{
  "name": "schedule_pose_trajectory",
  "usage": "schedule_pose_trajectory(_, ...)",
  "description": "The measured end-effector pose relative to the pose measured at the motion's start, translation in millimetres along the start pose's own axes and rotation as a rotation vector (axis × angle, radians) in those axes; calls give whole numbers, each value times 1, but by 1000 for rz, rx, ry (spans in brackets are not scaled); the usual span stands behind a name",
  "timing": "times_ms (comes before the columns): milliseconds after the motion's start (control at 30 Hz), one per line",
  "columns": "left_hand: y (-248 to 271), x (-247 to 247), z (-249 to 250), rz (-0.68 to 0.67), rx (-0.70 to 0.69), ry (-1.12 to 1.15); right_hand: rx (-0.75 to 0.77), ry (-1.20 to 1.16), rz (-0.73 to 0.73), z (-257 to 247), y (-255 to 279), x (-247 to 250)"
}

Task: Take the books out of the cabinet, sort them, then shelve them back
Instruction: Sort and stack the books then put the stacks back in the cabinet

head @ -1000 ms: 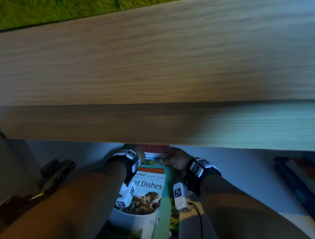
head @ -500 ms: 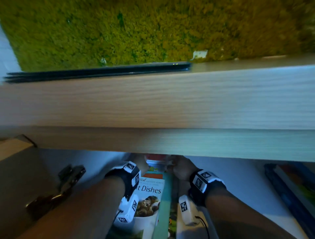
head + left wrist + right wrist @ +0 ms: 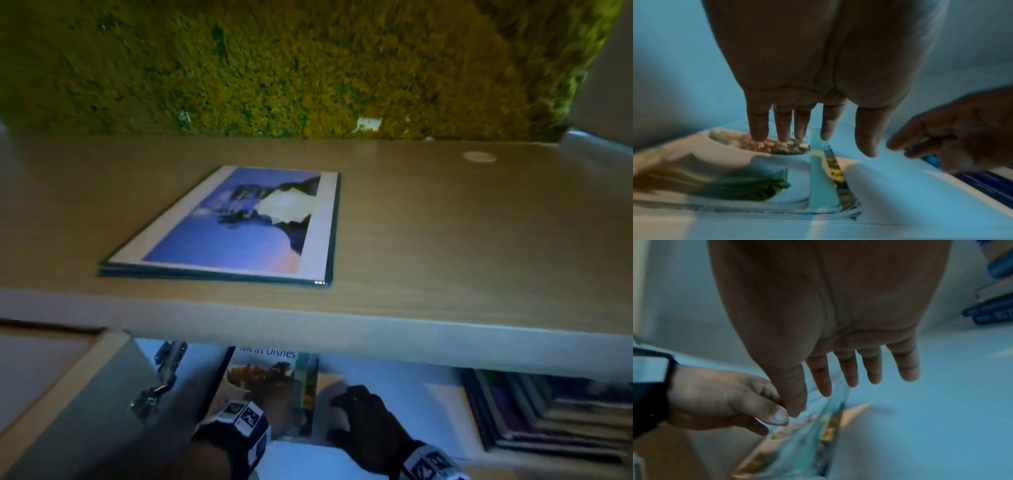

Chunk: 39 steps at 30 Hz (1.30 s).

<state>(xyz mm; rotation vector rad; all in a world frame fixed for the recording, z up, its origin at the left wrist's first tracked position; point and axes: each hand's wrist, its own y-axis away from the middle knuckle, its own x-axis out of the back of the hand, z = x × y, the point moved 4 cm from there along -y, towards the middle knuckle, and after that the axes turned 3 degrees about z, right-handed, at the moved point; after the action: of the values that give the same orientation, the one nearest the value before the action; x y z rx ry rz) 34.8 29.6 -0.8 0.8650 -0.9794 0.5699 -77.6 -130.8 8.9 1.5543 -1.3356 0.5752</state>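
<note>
1. A flat cookbook with a bowl of food on its cover and the words "Meat Dishes" lies on the pale floor of the cabinet's lower compartment, on top of a slightly wider book with a teal edge.
2. The left hand is over the cookbook with its fingers straight and slightly spread, gripping nothing; the left wrist view shows the fingertips at the bowl picture, but whether they touch the cover cannot be told.
3. The right hand is just beside the books on their right, fingers straight and spread, holding nothing, its thumb near the left hand's fingers.
4. A thick light-wood shelf board spans the head view above both hands and hides the far part of the compartment and the top of the cookbook.
5. On that board lies a thin dark-edged book with a blue and peach picture cover and a pale border, flat, left of centre.
6. A stack of dark books lying flat sits in the lower compartment well to the right of the hands.
7. A metal door hinge and the open wooden cabinet door are at the left.
8. A green-yellow moss wall rises behind the board.
</note>
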Motion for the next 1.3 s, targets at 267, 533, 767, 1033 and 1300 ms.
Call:
schedule_pose_trajectory(267,176,157,51,-22,-181,315,385,-246,134,-125,148,164)
schedule_pose_trajectory(533,215,328,34,272,71,595,65,-523,202,-157,117,287)
schedule_pose_trajectory(767,144,351,-15,252,436,484,-192,-729,294,-163,55,275)
schedule_pose_trajectory(1033,115,344,-34,161,459,770,-287,-725,321,-164,40,272)
schedule_pose_trajectory(1300,160,344,1,461,-37,1304,-307,-1130,314,-152,60,281)
